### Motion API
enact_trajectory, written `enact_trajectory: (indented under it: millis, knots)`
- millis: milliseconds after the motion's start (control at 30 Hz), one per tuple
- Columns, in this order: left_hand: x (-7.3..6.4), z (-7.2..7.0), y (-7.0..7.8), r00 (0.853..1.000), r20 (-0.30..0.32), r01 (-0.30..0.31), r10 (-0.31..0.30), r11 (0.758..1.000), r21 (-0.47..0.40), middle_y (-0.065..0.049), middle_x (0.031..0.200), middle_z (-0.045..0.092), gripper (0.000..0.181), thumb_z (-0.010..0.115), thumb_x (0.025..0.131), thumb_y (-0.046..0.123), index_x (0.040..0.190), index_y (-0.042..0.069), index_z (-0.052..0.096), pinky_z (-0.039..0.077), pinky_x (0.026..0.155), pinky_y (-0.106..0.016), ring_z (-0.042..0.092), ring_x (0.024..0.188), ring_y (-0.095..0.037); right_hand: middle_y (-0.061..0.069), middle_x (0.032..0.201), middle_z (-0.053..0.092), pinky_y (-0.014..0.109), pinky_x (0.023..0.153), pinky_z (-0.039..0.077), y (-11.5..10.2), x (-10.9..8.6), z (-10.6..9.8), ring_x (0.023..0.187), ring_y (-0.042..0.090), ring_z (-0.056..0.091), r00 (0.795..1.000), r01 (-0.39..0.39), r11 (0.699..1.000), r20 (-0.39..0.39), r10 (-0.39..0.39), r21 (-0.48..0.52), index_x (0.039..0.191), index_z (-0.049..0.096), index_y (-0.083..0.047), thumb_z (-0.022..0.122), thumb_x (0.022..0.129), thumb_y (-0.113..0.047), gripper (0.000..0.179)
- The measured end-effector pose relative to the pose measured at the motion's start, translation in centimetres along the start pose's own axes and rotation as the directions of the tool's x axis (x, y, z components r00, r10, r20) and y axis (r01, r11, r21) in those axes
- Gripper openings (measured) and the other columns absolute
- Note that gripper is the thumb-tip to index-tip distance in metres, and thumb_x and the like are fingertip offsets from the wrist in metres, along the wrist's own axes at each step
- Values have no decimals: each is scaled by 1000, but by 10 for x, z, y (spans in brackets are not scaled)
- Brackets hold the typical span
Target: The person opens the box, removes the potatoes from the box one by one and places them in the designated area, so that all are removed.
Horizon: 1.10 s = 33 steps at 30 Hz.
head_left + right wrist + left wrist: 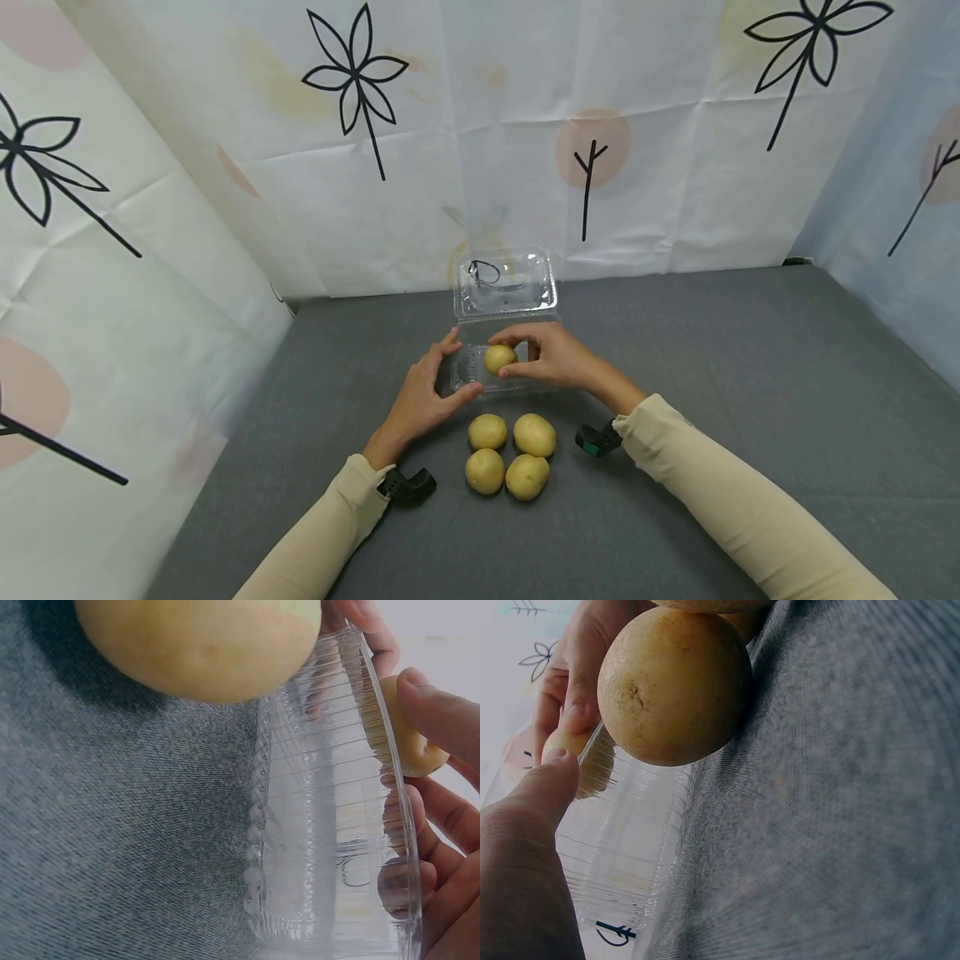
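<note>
In the head view, my right hand [557, 355] pinches a potato [497, 359] between thumb and fingers, over the base of a clear plastic clamshell box [467, 371]. The box's lid [510, 302] stands raised at the back. My left hand [422, 403] is at the box's left side, fingers extended and spread, the thumb near the front rim. The right wrist view shows the held potato [409, 739] above the rim, with fingers seen through the clear wall. Several more potatoes [527, 477] lie grouped on the cloth in front of the box.
A grey cloth [712, 400] covers the table. Behind it hangs a white patterned sheet [480, 150], with another at the left and one at the right. Both wrists carry black devices [407, 487] below cream sleeves.
</note>
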<state>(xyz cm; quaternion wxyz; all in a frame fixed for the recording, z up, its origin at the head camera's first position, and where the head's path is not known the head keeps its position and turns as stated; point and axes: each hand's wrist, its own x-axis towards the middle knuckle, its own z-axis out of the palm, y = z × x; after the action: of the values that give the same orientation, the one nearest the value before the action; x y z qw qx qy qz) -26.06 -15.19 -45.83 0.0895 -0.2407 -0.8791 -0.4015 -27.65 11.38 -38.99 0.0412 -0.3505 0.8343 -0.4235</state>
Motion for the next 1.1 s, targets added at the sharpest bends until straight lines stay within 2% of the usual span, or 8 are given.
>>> enact_trajectory:
  millis: [267,500,700,967,1100]
  knots:
    - [0,1,-2,1000,-1,-2,2,1000,9,-8,158,48,88,69,92,53,162,19,29,27,116,-70,36,150,-36,9,121,72,28,52,48,2,-7,1,55,14,54,999,7,1000,-41,-6,19,131,69,-13,82,88,-22,46]
    - [0,1,-3,1000,4,-1,1,1000,11,-7,161,43,85,69,92,54,162,27,28,27,116,-70,35,151,-35,10,120,72,27,51,48,1,-13,1,56,13,54,998,5,1000,-60,-3,24,131,69,-12,82,87,-20,46]
    - [0,1,-1,1000,9,9,-9,1000,10,-7,161,43,87,70,92,51,162,20,29,25,118,-70,34,152,-34,10,121,71,27,53,49,0,-18,-1,58,13,55,997,9,1000,-72,-8,12,132,68,-13,81,88,-20,47]
    - [0,2,-2,1000,8,21,-21,1000,7,-3,163,40,86,70,92,50,161,20,30,18,117,-73,33,153,-33,13,119,71,26,54,47,2,-22,-1,59,11,54,994,23,1000,-107,-20,21,131,68,-9,82,88,-18,46]
    - [0,2,-2,1000,7,22,-22,1000,2,-4,162,41,86,70,92,51,162,20,30,19,117,-73,33,152,-33,14,118,71,26,54,47,1,-25,-1,59,11,53,992,27,999,-121,-21,41,131,68,-6,81,88,-15,46]
